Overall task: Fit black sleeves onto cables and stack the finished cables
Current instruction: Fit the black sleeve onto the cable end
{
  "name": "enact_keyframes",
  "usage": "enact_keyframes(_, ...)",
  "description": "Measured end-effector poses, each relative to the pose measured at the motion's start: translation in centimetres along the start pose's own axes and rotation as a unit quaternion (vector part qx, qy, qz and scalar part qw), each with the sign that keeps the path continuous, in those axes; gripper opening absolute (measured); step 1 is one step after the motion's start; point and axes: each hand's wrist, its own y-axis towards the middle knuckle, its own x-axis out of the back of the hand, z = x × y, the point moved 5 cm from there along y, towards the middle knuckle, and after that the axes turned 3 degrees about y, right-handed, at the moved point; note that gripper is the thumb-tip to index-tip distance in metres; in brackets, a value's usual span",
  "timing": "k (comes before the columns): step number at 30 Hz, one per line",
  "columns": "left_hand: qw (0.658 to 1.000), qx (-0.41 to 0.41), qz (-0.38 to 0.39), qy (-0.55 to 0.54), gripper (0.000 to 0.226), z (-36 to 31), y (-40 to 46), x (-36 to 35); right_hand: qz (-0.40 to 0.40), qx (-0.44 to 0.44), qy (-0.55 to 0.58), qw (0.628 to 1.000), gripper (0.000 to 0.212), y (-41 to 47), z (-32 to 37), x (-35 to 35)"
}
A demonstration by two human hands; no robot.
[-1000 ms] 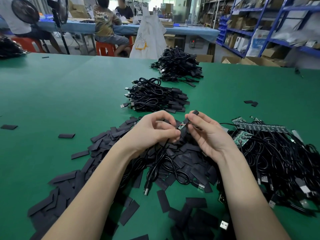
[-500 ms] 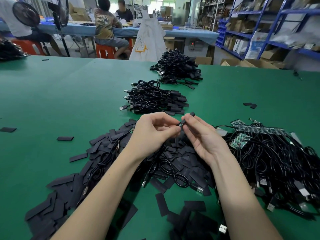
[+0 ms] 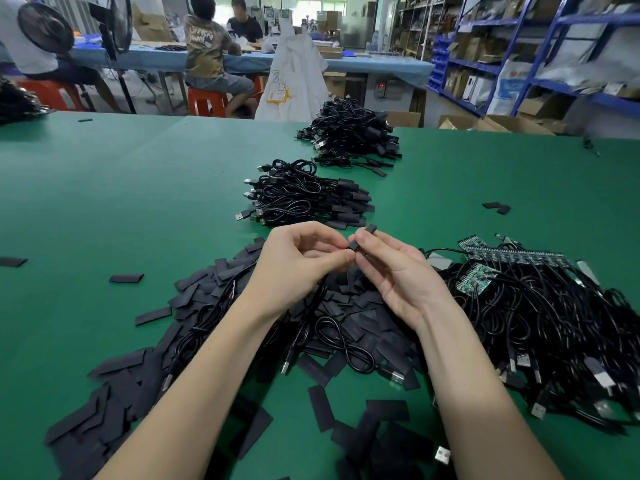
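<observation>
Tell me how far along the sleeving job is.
Done: two stacks of finished cables. In hand: right hand and left hand work a black sleeve together. Left: a big tangle of unsleeved cables and many loose sleeves.

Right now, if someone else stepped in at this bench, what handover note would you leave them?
Left hand and right hand both pinch one black sleeve at fingertip height; sleeving is mid-step.
Loose sleeves lie heaped under the hands.
Done: two stacks of finished cables, near stack, far stack.
Left: a tangle of unsleeved cables with green boards on the right of the table. Finish this one, stack it, continue.
</observation>
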Motion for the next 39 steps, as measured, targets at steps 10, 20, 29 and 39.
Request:
enact_keyframes(10, 0.999, 0.027, -0.005, -0.023, 0.015, 0.7, 0.1, 0.2, -0.006, 0.103, -0.046, 0.994, 0.026, -0.4, 0.5, -1.0)
enact_keyframes(20, 0.999, 0.019, -0.022, -0.041, 0.016, 0.5, 0.1, 0.1, -0.017, 0.107, -0.030, 0.994, 0.021, -0.3, 0.4, -1.0)
enact_keyframes(29, 0.997, 0.056, 0.017, 0.055, 0.011, 1.2, -0.1, -0.3, -0.061, 0.112, -0.003, 0.992, 0.019, 0.0, 0.6, -0.1)
enact_keyframes(39, 0.987, -0.014, -0.021, 0.157, 0.007, -1.2, 0.6, 0.4, -0.037, 0.068, -0.018, 0.997, 0.042, -0.1, 1.4, 0.3)
